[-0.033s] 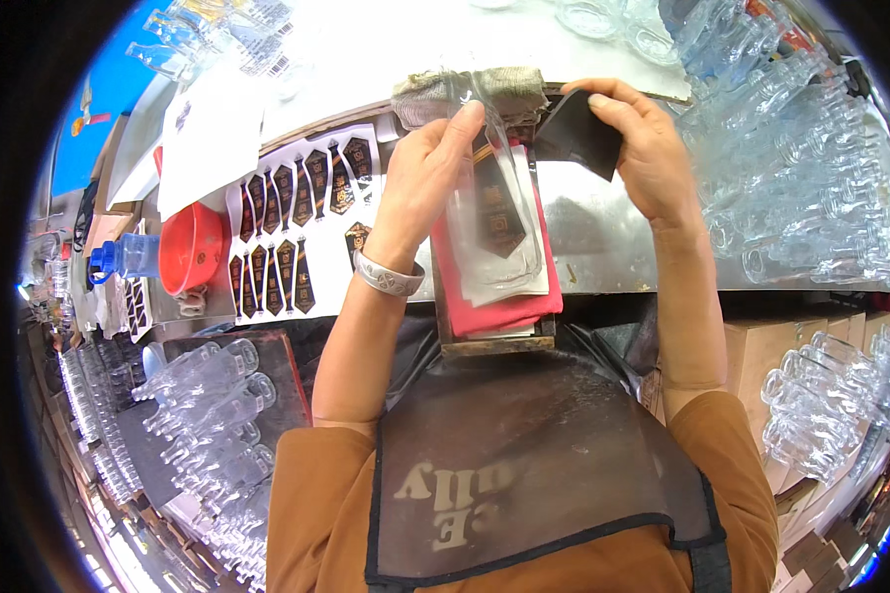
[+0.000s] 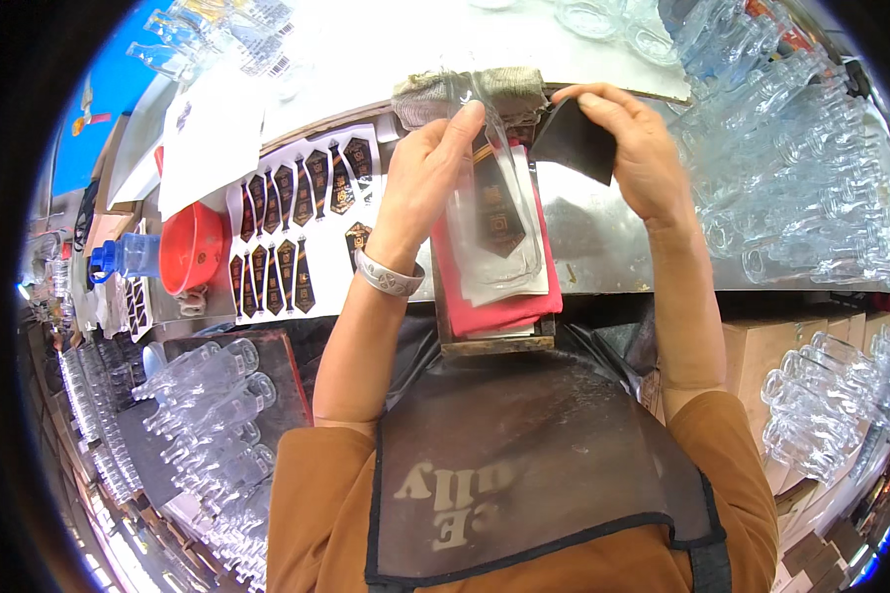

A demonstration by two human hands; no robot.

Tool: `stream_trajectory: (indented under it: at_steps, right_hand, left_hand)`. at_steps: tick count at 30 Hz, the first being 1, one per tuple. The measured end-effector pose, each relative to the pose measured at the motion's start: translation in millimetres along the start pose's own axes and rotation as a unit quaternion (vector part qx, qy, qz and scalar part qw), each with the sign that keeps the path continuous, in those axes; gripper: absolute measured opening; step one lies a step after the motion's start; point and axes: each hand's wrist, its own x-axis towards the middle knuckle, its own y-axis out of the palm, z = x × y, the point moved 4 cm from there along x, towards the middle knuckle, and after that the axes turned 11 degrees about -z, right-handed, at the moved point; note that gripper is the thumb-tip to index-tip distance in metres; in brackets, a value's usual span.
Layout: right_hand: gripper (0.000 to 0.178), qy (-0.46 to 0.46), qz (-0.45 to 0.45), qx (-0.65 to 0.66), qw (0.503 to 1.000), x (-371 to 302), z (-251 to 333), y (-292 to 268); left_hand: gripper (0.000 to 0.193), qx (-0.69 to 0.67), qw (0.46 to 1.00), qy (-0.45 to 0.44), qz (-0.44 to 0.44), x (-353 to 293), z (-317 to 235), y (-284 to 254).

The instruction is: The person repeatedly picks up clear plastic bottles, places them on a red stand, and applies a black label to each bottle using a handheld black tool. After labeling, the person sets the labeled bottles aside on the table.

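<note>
My left hand [image 2: 430, 173], with a pale bracelet on its wrist, is closed on the upper part of a clear see-through piece [image 2: 519, 259]. Whether that piece is film or glass I cannot tell. A black tie-shaped decal [image 2: 498, 212] with orange markings shows on it. Underneath lie white sheets and a red cloth [image 2: 452, 296] on a narrow wooden stand [image 2: 499, 346]. To the right, my right hand [image 2: 643, 148] pinches a thin, flat black scraper-like piece [image 2: 580, 143], held tilted beside the clear piece. A folded grey cloth [image 2: 420, 96] lies at the stand's far end.
Left of the stand lies a white sheet of tie-shaped decals [image 2: 277, 225]. Beside it are a red bowl [image 2: 190, 247] and a blue-capped clear bottle [image 2: 138, 255]. Glassware crowds the right [image 2: 801, 188] and lower left [image 2: 213, 415]; cardboard boxes [image 2: 752, 346] stand lower right.
My right hand has shifted slightly left and down, and the black piece has tilted a little with it. My left hand and the clear piece stay in place.
</note>
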Motion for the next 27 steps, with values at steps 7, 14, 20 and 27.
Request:
stream_trajectory:
  at_steps: [7, 14, 20, 27]
  right_hand:
    - [0.057, -0.039, 0.056, -0.262, 0.963, 12.7, -15.9, 32.2]
    - [0.058, -0.033, 0.074, -0.261, 0.962, 11.4, -19.2, 42.8]
    - [0.057, -0.01, 0.114, -0.206, 0.972, 14.8, -21.4, 44.6]
    - [0.059, -0.016, 0.103, -0.287, 0.952, 19.3, -9.7, 48.8]
  left_hand:
    - [0.058, -0.217, 0.972, -0.087, -0.001, -12.4, 7.8, 15.7]
    - [0.051, -0.121, 0.993, -0.008, -0.001, -16.7, 6.4, 12.0]
    - [0.049, -0.264, 0.959, -0.099, -0.023, -19.2, 13.7, 18.2]
    - [0.053, -0.185, 0.982, -0.021, 0.008, -17.0, 13.6, 15.0]
